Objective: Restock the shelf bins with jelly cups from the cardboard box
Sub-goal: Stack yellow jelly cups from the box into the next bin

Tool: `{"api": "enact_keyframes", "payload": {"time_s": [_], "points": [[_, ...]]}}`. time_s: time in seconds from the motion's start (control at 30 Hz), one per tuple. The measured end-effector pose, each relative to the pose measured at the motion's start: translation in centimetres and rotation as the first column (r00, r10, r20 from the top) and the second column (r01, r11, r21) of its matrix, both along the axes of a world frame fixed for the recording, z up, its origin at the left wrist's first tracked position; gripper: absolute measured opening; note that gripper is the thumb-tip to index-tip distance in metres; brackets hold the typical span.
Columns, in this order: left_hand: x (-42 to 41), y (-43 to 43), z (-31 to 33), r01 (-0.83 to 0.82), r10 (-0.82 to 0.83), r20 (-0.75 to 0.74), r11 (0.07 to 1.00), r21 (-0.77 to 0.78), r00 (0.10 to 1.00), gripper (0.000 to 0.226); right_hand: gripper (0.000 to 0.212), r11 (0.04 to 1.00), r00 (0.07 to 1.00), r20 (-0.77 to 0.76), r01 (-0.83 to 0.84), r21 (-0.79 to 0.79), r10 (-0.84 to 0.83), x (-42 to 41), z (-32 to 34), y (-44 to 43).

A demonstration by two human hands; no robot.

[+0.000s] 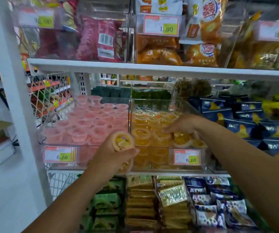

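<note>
Here, hands at the orange bin (152, 100).
Left hand (117, 156) grips jelly cups (122, 142); right hand (184, 124) touches binned cups (145, 118), grip unclear.

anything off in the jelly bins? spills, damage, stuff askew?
No spill or damage visible. Only oddity: orange jelly cups at the front of the clear bin lie tipped, lids toward the camera, by the right hand.
</note>
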State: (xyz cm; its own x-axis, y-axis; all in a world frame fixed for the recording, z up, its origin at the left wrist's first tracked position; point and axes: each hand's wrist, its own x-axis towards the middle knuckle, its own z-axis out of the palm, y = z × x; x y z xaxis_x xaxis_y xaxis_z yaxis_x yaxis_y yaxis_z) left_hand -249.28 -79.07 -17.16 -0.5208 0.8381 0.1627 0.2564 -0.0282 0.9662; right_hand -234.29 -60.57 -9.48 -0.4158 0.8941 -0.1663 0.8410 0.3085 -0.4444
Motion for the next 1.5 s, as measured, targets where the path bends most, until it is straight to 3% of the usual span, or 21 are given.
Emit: {"api": "enact_keyframes", "payload": {"time_s": [0.13,0.27,0.33,0.43,0.53,0.63,0.67,0.73,0.8,0.83,1.07,1.23,1.3,1.4,1.5], "points": [[-0.1,0.2,0.4,-0.013,0.013,-0.007,1.000,-0.010,1.000,0.032,0.071,0.999,0.999,0.012,-0.034,0.032,0.033,0.3,-0.1,0.6],[0.4,-0.1,0.6,0.004,-0.005,-0.017,1.000,-0.017,1.000,0.033,0.040,0.999,0.942,-0.334,0.018,-0.037,-0.029,2.3,-0.3,1.9],[0.7,-0.2,0.7,0.011,-0.011,-0.008,1.000,-0.016,1.000,0.034,0.020,0.994,0.903,-0.427,0.008,0.108,0.039,3.0,-0.8,2.0],[0.9,-0.1,0.7,0.006,-0.006,0.000,1.000,-0.019,1.000,0.035,0.030,0.899,0.872,-0.392,-0.111,0.424,0.293,3.2,-2.2,0.9],[1.2,0.1,0.7,0.002,-0.002,0.010,1.000,-0.015,1.000,0.036,0.027,0.900,0.801,-0.455,-0.223,0.374,0.388,3.2,-3.5,-0.3],[1.6,0.3,0.8,0.034,-0.034,0.005,0.999,-0.012,0.999,0.036,0.019,0.940,0.760,-0.588,-0.090,0.329,0.278,4.5,-2.4,-0.4],[1.7,0.3,0.7,0.045,-0.045,-0.001,0.999,-0.014,0.999,0.036,0.015,0.947,0.803,-0.547,-0.063,0.316,0.236,5.1,-1.8,-0.4],[2.0,0.4,0.7,0.061,-0.061,-0.008,0.998,-0.019,0.998,0.036,0.016,0.952,0.932,-0.306,-0.102,0.289,0.192,5.8,-0.9,-0.3],[2.2,0.5,0.8,0.073,-0.073,-0.010,0.997,-0.024,0.997,0.037,0.021,0.953,0.971,-0.129,-0.165,0.254,0.202,5.9,-0.7,-0.5],[2.3,0.5,0.8,0.079,-0.080,-0.010,0.997,-0.025,0.997,0.038,0.022,0.956,0.971,-0.118,-0.179,0.231,0.210,5.8,-0.6,-0.8],[2.3,0.2,0.9,0.102,-0.103,-0.023,0.994,-0.035,0.994,0.036,0.021,0.987,0.914,-0.382,-0.158,-0.030,0.135,5.3,-1.1,-0.3],[2.7,0.1,1.1,0.110,-0.111,-0.001,0.992,-0.057,0.994,0.036,0.020,0.982,0.895,-0.437,-0.157,-0.108,0.095,5.2,-1.3,-0.5],[3.0,0.0,1.3,0.139,-0.139,0.010,0.988,-0.062,0.990,0.035,0.018,0.989,0.910,-0.399,-0.140,-0.039,0.113,5.4,-1.3,-0.6],[3.6,0.2,1.5,0.184,-0.186,-0.027,0.981,-0.067,0.982,0.037,0.010,0.970,0.917,-0.367,-0.071,0.233,0.155,5.8,-0.8,-1.6],[4.4,0.8,1.7,0.249,-0.255,-0.082,0.965,-0.084,0.963,0.055,0.013,0.954,0.840,-0.454,-0.243,0.176,0.298,6.1,0.5,-3.8]]}}
